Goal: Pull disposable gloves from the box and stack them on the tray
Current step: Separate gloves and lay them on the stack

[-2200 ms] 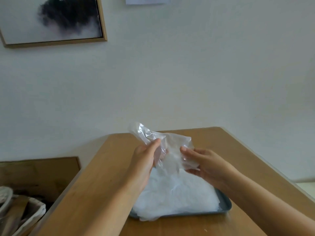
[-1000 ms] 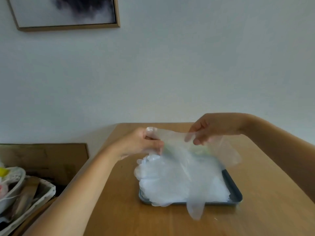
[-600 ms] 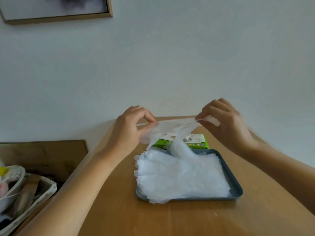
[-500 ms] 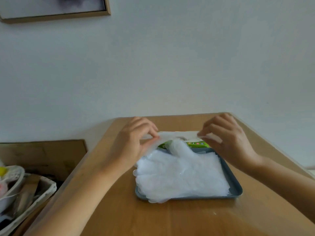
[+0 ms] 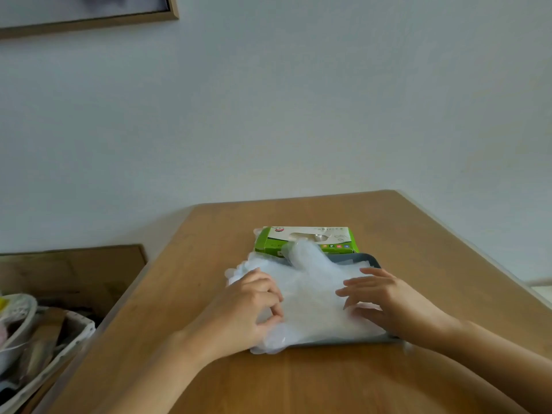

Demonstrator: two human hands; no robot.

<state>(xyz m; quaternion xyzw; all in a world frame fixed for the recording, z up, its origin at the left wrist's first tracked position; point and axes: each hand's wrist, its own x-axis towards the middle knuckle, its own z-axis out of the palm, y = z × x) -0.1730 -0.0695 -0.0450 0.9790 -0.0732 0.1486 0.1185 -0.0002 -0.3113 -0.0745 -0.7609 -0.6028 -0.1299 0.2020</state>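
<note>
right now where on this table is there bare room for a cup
Bare wood: the table strip left of the tray, the far stretch behind the green glove box, and right of the tray. Crowded: the glove stack fills the tray, left hand and right hand on it.

We note tray (image 5: 370,258) mid-table (image 5: 298,383), glove stack (image 5: 313,282) on it, overhanging tray's L edge. Box (image 5: 304,237) just behind tray. L hand (image 5: 242,312) on stack's L side, R hand (image 5: 388,303) on its R side. Basket (image 5: 44,354) off table, far L
</note>
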